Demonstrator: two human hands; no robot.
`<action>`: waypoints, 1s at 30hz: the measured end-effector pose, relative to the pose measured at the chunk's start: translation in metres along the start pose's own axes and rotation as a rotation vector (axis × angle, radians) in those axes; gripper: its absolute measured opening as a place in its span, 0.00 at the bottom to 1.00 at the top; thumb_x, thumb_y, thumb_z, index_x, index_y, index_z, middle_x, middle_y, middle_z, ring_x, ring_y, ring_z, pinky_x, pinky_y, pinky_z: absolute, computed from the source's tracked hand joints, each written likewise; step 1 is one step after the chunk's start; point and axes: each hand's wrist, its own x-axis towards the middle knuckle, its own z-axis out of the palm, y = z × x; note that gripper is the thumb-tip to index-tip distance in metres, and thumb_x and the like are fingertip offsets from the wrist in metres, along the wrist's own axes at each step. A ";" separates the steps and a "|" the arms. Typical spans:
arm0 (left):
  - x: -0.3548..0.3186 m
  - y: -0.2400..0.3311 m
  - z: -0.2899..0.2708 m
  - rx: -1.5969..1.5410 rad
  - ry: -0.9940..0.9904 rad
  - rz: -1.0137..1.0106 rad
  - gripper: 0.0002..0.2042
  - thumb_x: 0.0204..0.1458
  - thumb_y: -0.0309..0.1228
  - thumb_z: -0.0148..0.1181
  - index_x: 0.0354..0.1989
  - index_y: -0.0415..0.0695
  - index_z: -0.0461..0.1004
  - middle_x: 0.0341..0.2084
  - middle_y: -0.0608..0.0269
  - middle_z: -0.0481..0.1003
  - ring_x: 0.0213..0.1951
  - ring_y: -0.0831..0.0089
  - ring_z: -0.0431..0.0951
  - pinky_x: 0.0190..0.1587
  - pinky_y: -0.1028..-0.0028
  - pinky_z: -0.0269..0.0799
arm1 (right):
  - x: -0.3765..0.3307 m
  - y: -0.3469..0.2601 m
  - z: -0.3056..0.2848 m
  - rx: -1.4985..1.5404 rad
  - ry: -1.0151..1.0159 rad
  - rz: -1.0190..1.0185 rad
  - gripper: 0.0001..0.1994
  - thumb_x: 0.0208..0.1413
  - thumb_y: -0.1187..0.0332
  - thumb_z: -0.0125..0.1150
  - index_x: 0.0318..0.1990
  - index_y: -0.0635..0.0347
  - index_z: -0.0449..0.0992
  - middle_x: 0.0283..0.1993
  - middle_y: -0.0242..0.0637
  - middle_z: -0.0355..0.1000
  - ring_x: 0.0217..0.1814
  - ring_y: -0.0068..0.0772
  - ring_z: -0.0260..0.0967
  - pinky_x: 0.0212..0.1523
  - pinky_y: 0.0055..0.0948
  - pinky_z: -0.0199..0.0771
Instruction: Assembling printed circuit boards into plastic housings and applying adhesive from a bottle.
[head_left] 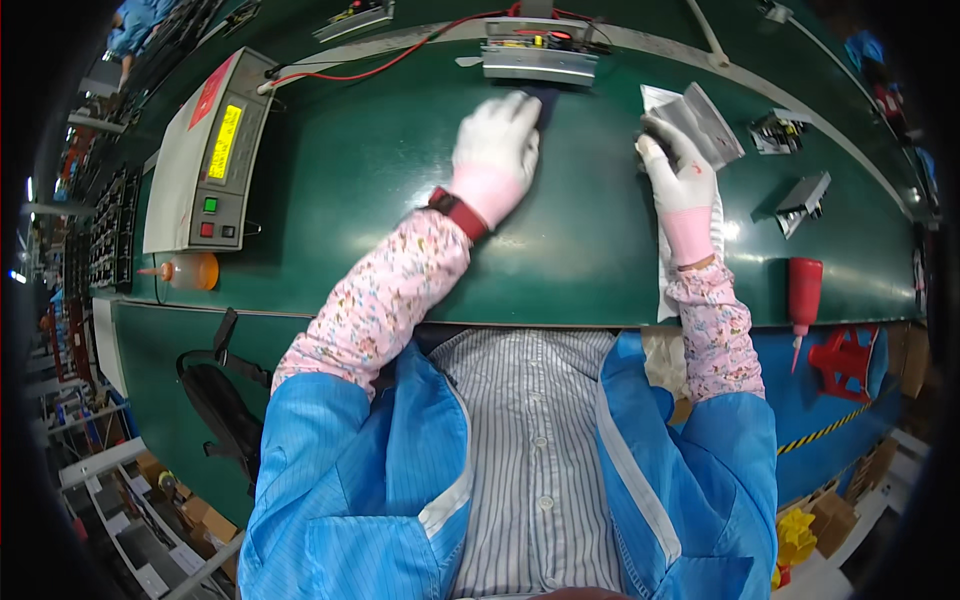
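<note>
Blue work coat [330, 470] over a striped shirt fills the lower picture, with pink flowered sleeves reaching up over the green bench top [380, 160]. At the far side, the left hand [497, 150], in a white glove, lies flat with fingers spread loosely on a dark strip of material [546, 98] that pokes out past the fingertips, just below a grey metal fixture holding a circuit board [540, 52]. Well to its right, the right hand [680, 170], gloved the same, is closed around the lower edge of a shiny silver metal plate [706, 122], thumb on top, holding it tilted above a white sheet [662, 290]. Two small grey metal parts [803, 200] lie to the right, a red squeeze bottle [803, 292] nearer the bench edge. On the left stands a beige test instrument with a yellow display [205, 155], an orange bottle [192, 271] beside it
</note>
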 end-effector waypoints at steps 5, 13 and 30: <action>0.007 0.041 0.011 -0.108 -0.210 0.102 0.17 0.49 0.31 0.58 0.49 0.43 0.74 0.52 0.55 0.76 0.44 0.55 0.76 0.46 0.61 0.74 | -0.037 -0.022 -0.037 -0.090 0.025 -0.099 0.17 0.58 0.71 0.62 0.53 0.68 0.79 0.50 0.40 0.80 0.47 0.31 0.78 0.51 0.24 0.76; -0.023 0.057 -0.013 -0.129 -0.183 0.050 0.19 0.51 0.31 0.58 0.53 0.43 0.74 0.55 0.53 0.74 0.49 0.55 0.76 0.50 0.61 0.72 | -0.115 0.015 -0.086 -0.665 -0.082 -0.346 0.20 0.48 0.67 0.72 0.52 0.57 0.81 0.53 0.40 0.79 0.61 0.42 0.71 0.62 0.36 0.70; -0.038 0.181 -0.050 -0.765 -0.571 0.257 0.19 0.50 0.24 0.57 0.52 0.44 0.76 0.53 0.55 0.76 0.50 0.58 0.75 0.55 0.63 0.71 | -0.054 -0.028 -0.105 -0.113 -0.150 -0.002 0.13 0.58 0.65 0.65 0.45 0.65 0.83 0.44 0.34 0.81 0.41 0.22 0.72 0.45 0.21 0.71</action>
